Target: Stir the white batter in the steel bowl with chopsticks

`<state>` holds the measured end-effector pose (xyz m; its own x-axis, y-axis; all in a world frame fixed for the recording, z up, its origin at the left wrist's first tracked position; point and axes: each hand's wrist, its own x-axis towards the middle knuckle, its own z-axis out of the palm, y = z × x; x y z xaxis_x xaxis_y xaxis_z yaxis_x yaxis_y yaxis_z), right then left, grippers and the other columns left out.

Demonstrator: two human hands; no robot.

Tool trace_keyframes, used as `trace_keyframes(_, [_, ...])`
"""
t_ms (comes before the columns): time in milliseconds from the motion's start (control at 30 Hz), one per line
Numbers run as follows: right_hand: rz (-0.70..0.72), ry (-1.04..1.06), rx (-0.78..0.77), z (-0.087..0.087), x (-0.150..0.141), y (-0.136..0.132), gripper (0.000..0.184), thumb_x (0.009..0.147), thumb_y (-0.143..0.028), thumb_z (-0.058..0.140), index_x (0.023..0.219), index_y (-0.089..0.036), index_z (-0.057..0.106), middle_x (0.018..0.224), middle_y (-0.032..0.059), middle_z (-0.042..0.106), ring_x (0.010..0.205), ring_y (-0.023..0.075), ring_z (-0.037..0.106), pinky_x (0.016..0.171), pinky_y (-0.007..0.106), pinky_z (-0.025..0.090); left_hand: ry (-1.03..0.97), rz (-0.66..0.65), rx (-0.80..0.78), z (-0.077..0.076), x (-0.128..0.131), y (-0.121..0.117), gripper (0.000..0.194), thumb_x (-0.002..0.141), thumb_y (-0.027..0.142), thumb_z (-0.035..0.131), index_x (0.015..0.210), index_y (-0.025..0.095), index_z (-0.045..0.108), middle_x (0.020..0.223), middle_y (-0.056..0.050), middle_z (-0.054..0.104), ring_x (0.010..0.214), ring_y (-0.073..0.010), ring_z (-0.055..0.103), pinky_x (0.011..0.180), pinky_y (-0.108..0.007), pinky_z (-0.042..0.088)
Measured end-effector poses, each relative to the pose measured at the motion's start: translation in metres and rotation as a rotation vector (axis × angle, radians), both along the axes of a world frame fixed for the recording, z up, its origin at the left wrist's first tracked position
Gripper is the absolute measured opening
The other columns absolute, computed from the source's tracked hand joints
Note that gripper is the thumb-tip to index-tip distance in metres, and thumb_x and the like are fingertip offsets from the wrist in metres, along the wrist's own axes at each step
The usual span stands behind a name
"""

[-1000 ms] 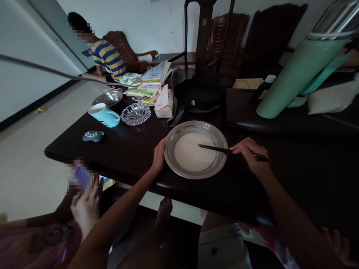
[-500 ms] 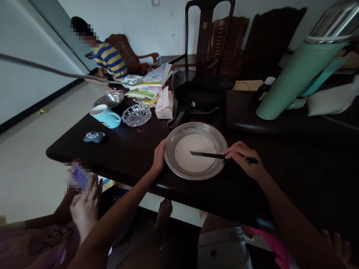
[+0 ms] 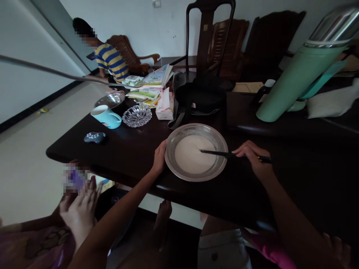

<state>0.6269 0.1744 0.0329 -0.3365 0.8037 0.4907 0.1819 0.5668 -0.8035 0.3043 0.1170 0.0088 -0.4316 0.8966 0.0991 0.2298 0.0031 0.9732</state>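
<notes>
A round metal bowl stands on the dark wooden table, near its front edge. Whitish batter fills its lower part. My left hand grips the bowl's left rim, the fingertips partly hidden by the bowl. On the other side my right hand is closed round a pair of dark chopsticks. They lie at a low slant over the right rim, and their tips dip into the batter near the middle.
Beyond the bowl are a tissue pack, a black bag, a glass dish, a blue mug and stacked booklets. A green thermos stands right. Another person's hand is at lower left; a person in stripes sits behind.
My right hand moved the chopsticks left through the batter, then back right, their tips shifting likewise. The left hand stays on the rim. The view has tilted slightly.
</notes>
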Motion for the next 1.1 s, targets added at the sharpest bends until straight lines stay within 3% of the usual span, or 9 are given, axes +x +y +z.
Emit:
trace_keyframes(133, [0.122, -0.069, 0.013, 0.0006, -0.0014, -0.0007, 0.022, 0.092, -0.029, 0.056, 0.076, -0.025, 0.071, 0.085, 0.0033, 0.074, 0.081, 0.021, 0.064, 0.075, 0.039, 0.05, 0.017, 0.017, 0.001, -0.0003, -0.0002, 0.0006, 0.046, 0.091, 0.048, 0.042, 0.109, 0.016, 0.07, 0.119, -0.008, 0.07, 0.116, -0.0251, 0.059, 0.105, -0.04, 0.04])
trace_keyframes(200, [0.1, -0.1, 0.044, 0.0017, -0.0023, -0.0008, 0.015, 0.089, -0.028, 0.06, 0.079, -0.026, 0.071, 0.088, 0.0029, 0.075, 0.083, 0.0211, 0.063, 0.078, 0.039, 0.049, 0.019, 0.024, 0.004, 0.0003, 0.0, 0.0006, 0.045, 0.09, 0.047, 0.042, 0.108, 0.016, 0.07, 0.117, -0.008, 0.07, 0.115, -0.0254, 0.059, 0.105, -0.04, 0.04])
trace_keyframes(367, [0.052, -0.005, -0.008, 0.0023, -0.0011, -0.0002, 0.034, 0.095, -0.03, 0.049, 0.068, -0.025, 0.068, 0.077, 0.0026, 0.072, 0.075, 0.0201, 0.063, 0.072, 0.038, 0.05, 0.037, 0.008, -0.011, 0.0028, 0.0003, -0.0002, 0.047, 0.091, 0.047, 0.041, 0.111, 0.016, 0.069, 0.121, -0.008, 0.069, 0.115, -0.025, 0.058, 0.105, -0.039, 0.04])
trace_keyframes(500, [0.094, -0.109, 0.035, 0.0013, -0.0023, 0.0006, 0.017, 0.089, -0.032, 0.06, 0.078, -0.026, 0.071, 0.087, 0.0027, 0.075, 0.083, 0.0218, 0.064, 0.077, 0.04, 0.051, 0.031, 0.002, 0.0, 0.0036, 0.0004, -0.0004, 0.046, 0.091, 0.046, 0.041, 0.111, 0.015, 0.069, 0.12, -0.008, 0.069, 0.115, -0.0248, 0.059, 0.105, -0.04, 0.04])
trace_keyframes(667, [0.024, 0.002, -0.002, 0.002, -0.0001, 0.0014, 0.034, 0.096, -0.03, 0.048, 0.069, -0.025, 0.067, 0.076, 0.003, 0.072, 0.075, 0.0199, 0.062, 0.072, 0.038, 0.05, 0.016, 0.001, 0.014, 0.0021, 0.0007, 0.0003, 0.045, 0.09, 0.046, 0.042, 0.108, 0.016, 0.07, 0.117, -0.008, 0.07, 0.114, -0.025, 0.059, 0.105, -0.04, 0.041])
trace_keyframes(800, [0.113, -0.117, 0.031, 0.0028, -0.0012, 0.0003, 0.017, 0.09, -0.028, 0.059, 0.079, -0.027, 0.071, 0.087, 0.0021, 0.075, 0.084, 0.0213, 0.063, 0.076, 0.039, 0.05, 0.011, 0.0, 0.026, 0.0005, 0.0007, 0.0003, 0.045, 0.091, 0.046, 0.042, 0.107, 0.015, 0.07, 0.116, -0.009, 0.07, 0.113, -0.0248, 0.06, 0.103, -0.039, 0.042])
trace_keyframes(933, [0.017, -0.035, -0.027, 0.0031, 0.0024, 0.0013, 0.029, 0.094, -0.029, 0.051, 0.071, -0.025, 0.068, 0.078, 0.002, 0.072, 0.076, 0.0196, 0.064, 0.073, 0.037, 0.05, -0.003, 0.002, 0.017, -0.0004, 0.0006, 0.0, 0.045, 0.091, 0.046, 0.042, 0.11, 0.015, 0.069, 0.118, -0.009, 0.069, 0.116, -0.0252, 0.058, 0.106, -0.04, 0.04])
trace_keyframes(1000, [0.044, -0.025, -0.051, 0.0031, 0.0029, 0.0014, 0.033, 0.096, -0.029, 0.048, 0.069, -0.025, 0.068, 0.076, 0.0021, 0.072, 0.074, 0.019, 0.064, 0.072, 0.036, 0.05, -0.014, -0.002, 0.012, -0.0003, 0.0006, -0.0001, 0.045, 0.091, 0.046, 0.043, 0.111, 0.016, 0.069, 0.117, -0.008, 0.07, 0.115, -0.0255, 0.059, 0.105, -0.04, 0.041])
trace_keyframes(1100, [0.113, -0.109, 0.006, 0.0035, 0.0002, 0.0006, 0.019, 0.091, -0.029, 0.058, 0.077, -0.026, 0.071, 0.087, 0.0027, 0.075, 0.082, 0.0206, 0.064, 0.077, 0.038, 0.05, -0.006, 0.002, 0.012, 0.0002, 0.0006, -0.0001, 0.044, 0.091, 0.045, 0.043, 0.109, 0.016, 0.07, 0.116, -0.008, 0.07, 0.114, -0.0255, 0.059, 0.104, -0.04, 0.042])
